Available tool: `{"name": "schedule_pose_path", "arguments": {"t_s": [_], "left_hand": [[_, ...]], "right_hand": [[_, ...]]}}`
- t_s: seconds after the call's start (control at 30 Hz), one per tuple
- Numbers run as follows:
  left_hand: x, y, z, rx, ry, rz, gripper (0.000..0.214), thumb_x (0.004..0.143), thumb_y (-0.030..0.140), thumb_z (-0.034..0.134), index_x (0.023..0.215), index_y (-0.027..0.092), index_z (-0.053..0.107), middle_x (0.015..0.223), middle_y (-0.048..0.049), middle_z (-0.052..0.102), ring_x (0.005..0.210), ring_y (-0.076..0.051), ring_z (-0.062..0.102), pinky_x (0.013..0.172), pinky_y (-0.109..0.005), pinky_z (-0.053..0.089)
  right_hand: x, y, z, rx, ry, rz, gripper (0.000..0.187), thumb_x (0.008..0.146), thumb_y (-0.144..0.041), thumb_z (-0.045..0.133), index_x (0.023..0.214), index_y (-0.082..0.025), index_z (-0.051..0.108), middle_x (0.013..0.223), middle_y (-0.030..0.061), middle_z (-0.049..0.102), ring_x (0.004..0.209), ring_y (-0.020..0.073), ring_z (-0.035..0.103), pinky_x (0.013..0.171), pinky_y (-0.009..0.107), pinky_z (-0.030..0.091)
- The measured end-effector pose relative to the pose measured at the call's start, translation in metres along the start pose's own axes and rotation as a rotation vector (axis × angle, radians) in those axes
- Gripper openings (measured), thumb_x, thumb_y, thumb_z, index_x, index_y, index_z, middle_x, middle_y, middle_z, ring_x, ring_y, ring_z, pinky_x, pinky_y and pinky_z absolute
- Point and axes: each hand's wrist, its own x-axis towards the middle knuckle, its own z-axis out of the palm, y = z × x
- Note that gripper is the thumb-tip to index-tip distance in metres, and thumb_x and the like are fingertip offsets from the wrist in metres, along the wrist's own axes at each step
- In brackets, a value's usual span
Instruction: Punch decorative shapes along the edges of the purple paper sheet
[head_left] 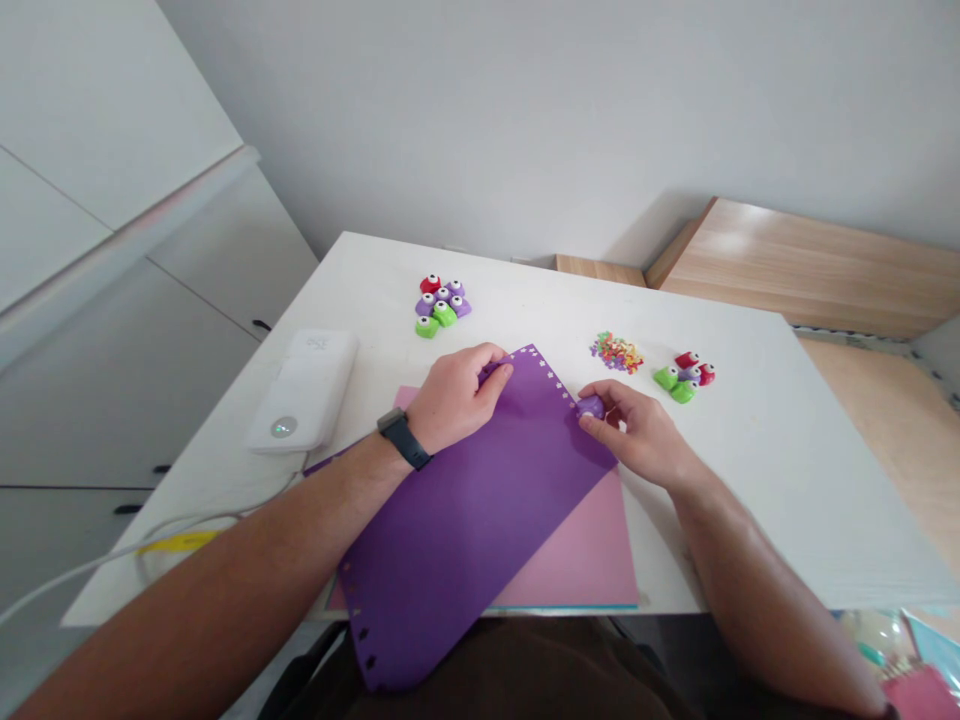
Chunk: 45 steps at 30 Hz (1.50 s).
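Forearm on the left side slants up from the lower left corner, palm down, black-strapped watch on the wrist. Left hand: fingers curled under, thumb closed against them, pinching the upper edge of a large rectangular purple sheet. Right hand comes in from the lower right, wrist bent inward, thumb and fingers partly closed around a rounded purple plastic punch with a white eyeball; that punch sits at the sheet's right-hand edge.

Markings: long white plastic device at left has a grey logo, too small to read, and a round panel with a green glow.

Layout, left to right: white cable with yellow strip beside it, then the device, both left of the sheet. Purple sheet lies between and below the hands, tilted, lower end over the table's near edge; small cut-outs run along the upper right edge and at the lower left. Pink sheet underneath. Cluster of red, purple and green eyeball punches beyond left hand; multicoloured confetti pile just beyond right hand; second, red-green-purple punch cluster farther right. All on a white tabletop.
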Motion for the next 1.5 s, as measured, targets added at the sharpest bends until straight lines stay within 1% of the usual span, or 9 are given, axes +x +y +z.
{"name": "schedule_pose_path", "arguments": {"t_s": [0.13, 0.33, 0.63, 0.97, 1.07, 1.13, 1.27, 1.37, 1.5], "left_hand": [[0.000, 0.000, -0.001, -0.005, 0.003, -0.011, 0.024, 0.103, 0.040, 0.054, 0.102, 0.022, 0.070, 0.099, -0.0042, 0.079, 0.087, -0.021, 0.071, 0.082, -0.034, 0.051], [0.000, 0.000, 0.000, -0.007, 0.016, -0.005, 0.022, 0.103, 0.038, 0.057, 0.103, 0.021, 0.072, 0.099, -0.0039, 0.079, 0.088, -0.021, 0.072, 0.082, -0.033, 0.050], [0.001, -0.001, 0.000, 0.004, 0.011, -0.023, 0.025, 0.103, 0.040, 0.056, 0.103, 0.021, 0.073, 0.102, -0.0046, 0.080, 0.084, -0.021, 0.070, 0.082, -0.033, 0.051], [0.001, -0.003, 0.001, -0.004, 0.022, -0.035, 0.025, 0.103, 0.040, 0.058, 0.104, 0.020, 0.073, 0.099, -0.0039, 0.080, 0.088, -0.021, 0.071, 0.079, -0.033, 0.048], [0.001, -0.002, 0.001, -0.006, 0.022, -0.037, 0.024, 0.103, 0.039, 0.058, 0.104, 0.020, 0.074, 0.101, -0.0039, 0.080, 0.088, -0.021, 0.072, 0.079, -0.032, 0.048], [0.001, -0.002, 0.001, -0.005, 0.022, -0.040, 0.024, 0.103, 0.039, 0.058, 0.104, 0.020, 0.074, 0.100, -0.0038, 0.080, 0.087, -0.021, 0.071, 0.079, -0.032, 0.048], [0.001, -0.002, 0.001, 0.001, 0.023, -0.034, 0.024, 0.103, 0.038, 0.058, 0.104, 0.020, 0.074, 0.098, -0.0036, 0.080, 0.082, -0.020, 0.070, 0.077, -0.032, 0.048], [0.001, -0.002, 0.001, 0.001, 0.025, -0.027, 0.024, 0.103, 0.038, 0.059, 0.103, 0.020, 0.073, 0.097, -0.0031, 0.079, 0.081, -0.019, 0.070, 0.077, -0.031, 0.047], [0.001, -0.003, 0.001, -0.002, 0.024, -0.021, 0.023, 0.103, 0.038, 0.058, 0.103, 0.020, 0.073, 0.096, -0.0026, 0.079, 0.084, -0.019, 0.070, 0.077, -0.031, 0.047]], "right_hand": [[0.001, 0.006, 0.000, 0.018, 0.013, 0.004, 0.032, 0.092, -0.041, 0.071, 0.119, -0.022, 0.071, 0.085, 0.0002, 0.071, 0.068, 0.0161, 0.057, 0.065, 0.031, 0.047], [0.003, 0.016, -0.002, 0.099, 0.066, 0.016, 0.035, 0.092, -0.043, 0.072, 0.120, -0.022, 0.070, 0.098, 0.0041, 0.074, 0.078, 0.0179, 0.062, 0.075, 0.033, 0.051], [0.008, 0.022, -0.003, 0.238, 0.139, 0.006, 0.039, 0.090, -0.045, 0.074, 0.120, -0.020, 0.068, 0.091, 0.0016, 0.070, 0.079, 0.0168, 0.061, 0.072, 0.030, 0.048], [0.010, 0.028, -0.003, 0.297, 0.172, 0.005, 0.038, 0.089, -0.043, 0.078, 0.118, -0.022, 0.069, 0.091, 0.0012, 0.068, 0.081, 0.0173, 0.061, 0.073, 0.033, 0.047], [0.012, 0.032, -0.006, 0.352, 0.193, 0.007, 0.038, 0.088, -0.042, 0.080, 0.119, -0.022, 0.069, 0.095, 0.0018, 0.070, 0.084, 0.0176, 0.062, 0.075, 0.033, 0.048], [0.014, 0.034, -0.010, 0.398, 0.211, 0.019, 0.039, 0.088, -0.042, 0.081, 0.119, -0.022, 0.070, 0.096, 0.0018, 0.070, 0.083, 0.0169, 0.061, 0.074, 0.033, 0.047], [0.017, 0.036, -0.017, 0.445, 0.270, 0.045, 0.039, 0.087, -0.046, 0.083, 0.117, -0.022, 0.072, 0.091, 0.0015, 0.070, 0.078, 0.0163, 0.059, 0.066, 0.031, 0.044], [0.019, 0.038, -0.019, 0.478, 0.307, 0.071, 0.037, 0.091, -0.053, 0.079, 0.110, -0.022, 0.074, 0.099, 0.0050, 0.074, 0.084, 0.0183, 0.063, 0.064, 0.031, 0.046], [0.021, 0.039, -0.018, 0.563, 0.295, 0.105, 0.040, 0.095, -0.062, 0.072, 0.099, -0.022, 0.075, 0.106, 0.0082, 0.076, 0.087, 0.0187, 0.066, 0.063, 0.029, 0.047]]}}
